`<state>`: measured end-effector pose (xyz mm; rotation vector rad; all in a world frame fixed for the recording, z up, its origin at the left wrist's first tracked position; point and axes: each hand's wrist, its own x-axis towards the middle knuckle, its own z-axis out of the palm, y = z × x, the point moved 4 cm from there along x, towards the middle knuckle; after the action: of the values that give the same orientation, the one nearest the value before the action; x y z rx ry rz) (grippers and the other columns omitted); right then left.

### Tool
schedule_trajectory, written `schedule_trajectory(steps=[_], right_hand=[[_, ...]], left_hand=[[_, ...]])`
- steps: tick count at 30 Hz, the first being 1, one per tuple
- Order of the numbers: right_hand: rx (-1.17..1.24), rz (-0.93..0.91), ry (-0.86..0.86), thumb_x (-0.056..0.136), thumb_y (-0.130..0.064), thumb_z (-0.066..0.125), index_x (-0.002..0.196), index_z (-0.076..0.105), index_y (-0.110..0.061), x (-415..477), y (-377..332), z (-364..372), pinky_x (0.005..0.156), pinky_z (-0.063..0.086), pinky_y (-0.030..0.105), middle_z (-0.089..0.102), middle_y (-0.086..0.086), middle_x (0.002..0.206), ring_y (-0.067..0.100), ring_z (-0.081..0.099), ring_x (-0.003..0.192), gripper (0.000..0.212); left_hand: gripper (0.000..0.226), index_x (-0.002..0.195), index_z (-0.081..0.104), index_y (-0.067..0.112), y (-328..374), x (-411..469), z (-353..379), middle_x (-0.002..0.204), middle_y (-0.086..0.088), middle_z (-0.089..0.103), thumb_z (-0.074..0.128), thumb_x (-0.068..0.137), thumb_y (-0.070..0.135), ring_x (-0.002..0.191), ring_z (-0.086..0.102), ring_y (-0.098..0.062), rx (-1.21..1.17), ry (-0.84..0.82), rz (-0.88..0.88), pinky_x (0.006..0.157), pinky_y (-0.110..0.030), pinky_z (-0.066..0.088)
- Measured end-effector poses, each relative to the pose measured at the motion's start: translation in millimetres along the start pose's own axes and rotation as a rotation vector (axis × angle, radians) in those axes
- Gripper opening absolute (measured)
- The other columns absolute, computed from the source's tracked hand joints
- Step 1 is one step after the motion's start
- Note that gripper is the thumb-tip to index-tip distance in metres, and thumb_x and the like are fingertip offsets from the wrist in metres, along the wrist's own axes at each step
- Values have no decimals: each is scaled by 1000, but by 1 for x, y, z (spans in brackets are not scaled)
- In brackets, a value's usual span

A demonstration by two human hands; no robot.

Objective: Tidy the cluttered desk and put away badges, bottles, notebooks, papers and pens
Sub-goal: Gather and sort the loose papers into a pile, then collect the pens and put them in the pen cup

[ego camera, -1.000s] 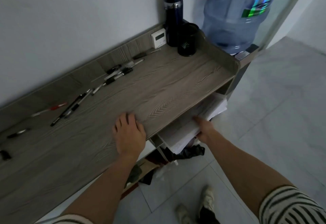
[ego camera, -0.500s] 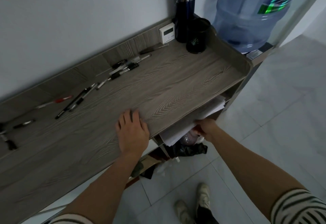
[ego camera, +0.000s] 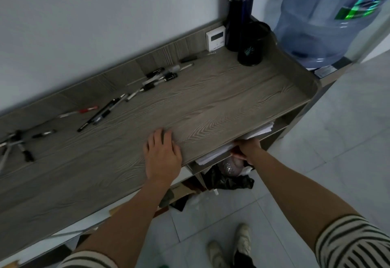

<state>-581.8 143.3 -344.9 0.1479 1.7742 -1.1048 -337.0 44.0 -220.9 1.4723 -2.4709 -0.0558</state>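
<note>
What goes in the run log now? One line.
left hand: flat on desk | right hand: at papers in shelf below, fingers hidden | pens: loose on desk

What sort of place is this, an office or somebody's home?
Probably an office or workroom corner: a wood-grain desk strewn with loose pens, a stack of papers on the shelf beneath it, and a big water-cooler bottle standing beside it.

Mostly black pens (ego camera: pixel 101 113), 1 red-capped, lay scattered flat along the back of the desk (ego camera: pixel 211 103), from the frame's left edge to upper centre. A dark blue bottle (ego camera: pixel 240 12) stood upright at upper right. White papers (ego camera: pixel 213 154) lay stacked on the shelf under the desktop, centre right, edges protruding.
</note>
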Motion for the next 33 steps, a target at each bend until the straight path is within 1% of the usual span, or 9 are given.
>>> schedule_trajectory(steps=[3,6,9,12,17,21,25,29,33], right_hand=[[-182,-12,-4,87,-13,73,95,62,5,-9,1,-5,59,60,38,68,17,75,27,64,55,23],[-374,-92,0,87,-16,72,91,62,-1,-28,-2,-14,63,62,41,70,15,74,25,68,57,19],[-714,-320,35,86,-24,63,77,67,-5,-57,-10,-23,70,58,36,70,12,74,28,69,71,21],[-915,-540,23,88,-27,58,84,70,-2,-91,-12,-21,67,51,31,70,12,81,25,67,78,28],[-947,-865,-131,90,-39,64,84,71,-25,-149,-24,12,59,45,17,65,-15,72,1,59,67,17],[-996,-989,-207,89,-38,63,89,72,-22,-174,-44,61,70,53,31,69,-7,80,10,63,74,18],[-1072,-1119,-319,90,-37,63,94,72,-23,-197,-53,122,68,48,26,63,-11,79,8,58,74,17],[-1207,-1150,-448,95,-38,59,108,71,-22,-219,-47,198,64,38,14,60,-11,88,5,55,80,24],[-1281,-1175,-505,95,-37,59,109,71,-23,-242,-38,279,76,47,22,65,-9,93,7,59,86,23]], left_hand=[[47,124,58,8,0,1,0,126,-18,56,31,93,31,116,53,-34,-7,-18,-2,98,-49,41],[50,123,59,8,-1,1,-1,125,-17,58,28,93,33,113,55,-34,-27,-61,-8,96,-49,44],[48,128,57,9,-7,1,-4,131,-16,55,30,96,32,116,53,-33,-58,-146,35,96,-47,45],[36,130,55,10,-16,1,-14,138,-14,49,45,99,24,123,47,-31,-100,-208,38,101,-43,41],[33,127,55,8,-48,-27,-37,134,-11,50,50,97,20,118,48,-27,-159,-216,-79,100,-36,41],[27,121,57,11,-104,-53,-59,124,-8,53,50,97,20,106,52,-22,-183,-211,-190,93,-34,46],[20,113,60,10,-166,-76,-80,111,-8,57,52,96,17,83,55,-18,-217,-164,-328,77,-32,49],[25,119,59,10,-233,-93,-103,113,-8,59,51,96,17,80,55,-18,-193,-134,-408,73,-29,45],[25,119,59,11,-302,-101,-121,116,-7,57,50,96,17,90,57,-21,-174,-115,-420,76,-29,43]])
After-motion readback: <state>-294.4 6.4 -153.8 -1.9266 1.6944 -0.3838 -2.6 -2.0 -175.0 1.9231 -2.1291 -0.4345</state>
